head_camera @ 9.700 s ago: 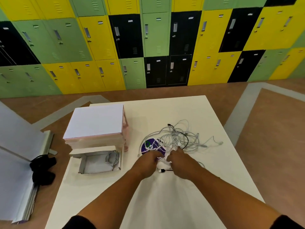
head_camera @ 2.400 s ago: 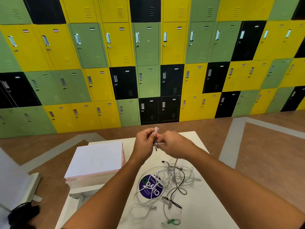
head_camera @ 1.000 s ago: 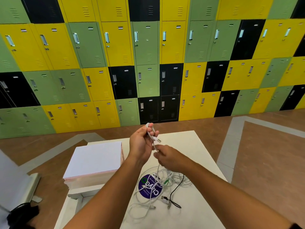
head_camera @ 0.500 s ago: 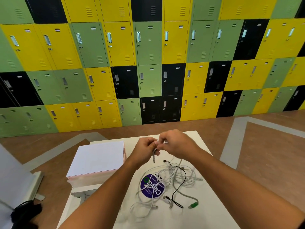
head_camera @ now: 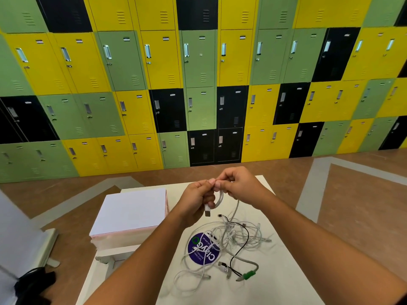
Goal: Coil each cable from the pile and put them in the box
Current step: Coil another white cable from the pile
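Above the table [head_camera: 286, 278], the left hand [head_camera: 196, 201] curls its fingers round the first loops of a white cable [head_camera: 220, 198], plug [head_camera: 207, 211] hanging below. The right hand [head_camera: 240, 186] pinches the same cable just beside it, the loose length trailing down into the pile [head_camera: 231, 238]. To coil well, I judge the left should hold the loops even while the right feeds slack gently, not dragging the tangle up. The box [head_camera: 110, 258], near left, is mostly hidden by the forearm; its contents cannot be told.

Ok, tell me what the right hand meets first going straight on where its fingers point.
The left hand, most likely: its fingertips meet those of the right hand at the white cable both pinch.
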`<state>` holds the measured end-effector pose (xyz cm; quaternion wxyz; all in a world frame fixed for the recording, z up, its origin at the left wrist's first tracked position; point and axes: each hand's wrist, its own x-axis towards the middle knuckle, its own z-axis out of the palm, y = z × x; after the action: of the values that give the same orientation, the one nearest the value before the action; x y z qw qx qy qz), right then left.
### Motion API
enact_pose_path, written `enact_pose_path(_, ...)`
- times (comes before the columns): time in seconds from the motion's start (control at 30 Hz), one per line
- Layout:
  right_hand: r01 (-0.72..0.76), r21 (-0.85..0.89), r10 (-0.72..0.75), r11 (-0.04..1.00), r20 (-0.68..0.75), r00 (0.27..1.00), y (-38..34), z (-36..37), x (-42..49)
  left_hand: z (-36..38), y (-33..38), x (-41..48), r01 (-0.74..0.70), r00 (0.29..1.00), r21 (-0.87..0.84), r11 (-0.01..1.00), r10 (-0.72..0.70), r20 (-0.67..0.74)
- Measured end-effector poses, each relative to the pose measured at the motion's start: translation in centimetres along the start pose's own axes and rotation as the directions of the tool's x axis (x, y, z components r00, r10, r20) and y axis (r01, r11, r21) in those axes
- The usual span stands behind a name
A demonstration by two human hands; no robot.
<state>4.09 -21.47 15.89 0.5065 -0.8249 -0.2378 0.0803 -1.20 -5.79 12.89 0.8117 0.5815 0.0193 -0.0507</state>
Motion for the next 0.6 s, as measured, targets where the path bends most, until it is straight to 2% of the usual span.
enact_pose_path(0.07,-0.017,0.078,0.017,0.997,-0.008,1.0,-0.1,-0.1,-0.1,0.2,0.0,0.1,0.007,1.0,-0.03,1.0,-0.008,-0.03)
enact_pose_path(0.27,-0.034,0.133,0.036,0.99,-0.014,0.999,0.3,-0.1,-0.5,0.2,0.0,0.1,0.005,0.999,-0.049,0.999,-0.007,-0.043)
enact_pose_path(0.43,-0.036,0.26,0.032,0.965,0.022,0.999,0.5,0.5,-0.9,0.6,0.0,0.1,0.032,0.995,-0.149,0.988,-0.046,-0.093)
enact_pose_path(0.6,-0.091,0.273,0.078,0.958,0.06,0.995,1.5,1.0,-1.3,0.5,-0.2,0.3,-0.012,0.993,-0.091,0.996,0.002,-0.116)
